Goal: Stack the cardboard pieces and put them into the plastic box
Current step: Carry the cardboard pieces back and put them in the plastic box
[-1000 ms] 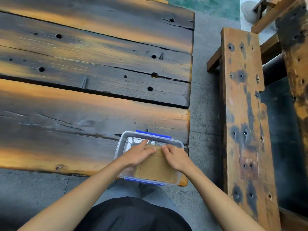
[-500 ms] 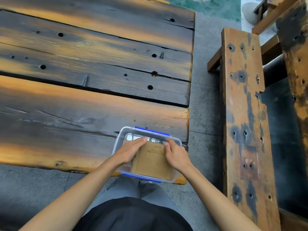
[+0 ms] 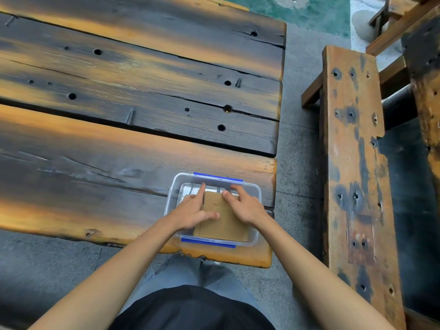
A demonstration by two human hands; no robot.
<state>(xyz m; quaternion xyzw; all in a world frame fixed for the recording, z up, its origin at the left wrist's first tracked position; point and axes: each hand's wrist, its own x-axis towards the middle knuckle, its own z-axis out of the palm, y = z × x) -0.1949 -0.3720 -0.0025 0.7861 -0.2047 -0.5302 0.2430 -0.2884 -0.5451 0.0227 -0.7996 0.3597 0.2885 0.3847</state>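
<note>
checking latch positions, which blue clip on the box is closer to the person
The blue clip on the plastic box's near rim, by the table edge; the other blue clip runs along the far rim, beyond both hands.

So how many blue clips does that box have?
2 show: one clip on the box's far rim, one on the near rim. The hands may hide others.

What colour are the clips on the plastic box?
Blue clips on the clear plastic box, seen in the head view.

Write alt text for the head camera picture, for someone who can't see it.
Two bare hands, left hand and right hand, press a stack of cardboard pieces flat inside a clear plastic box with blue clips. The box sits at the near corner of a dark, weathered wooden table; a wooden bench stands to the right.
</note>
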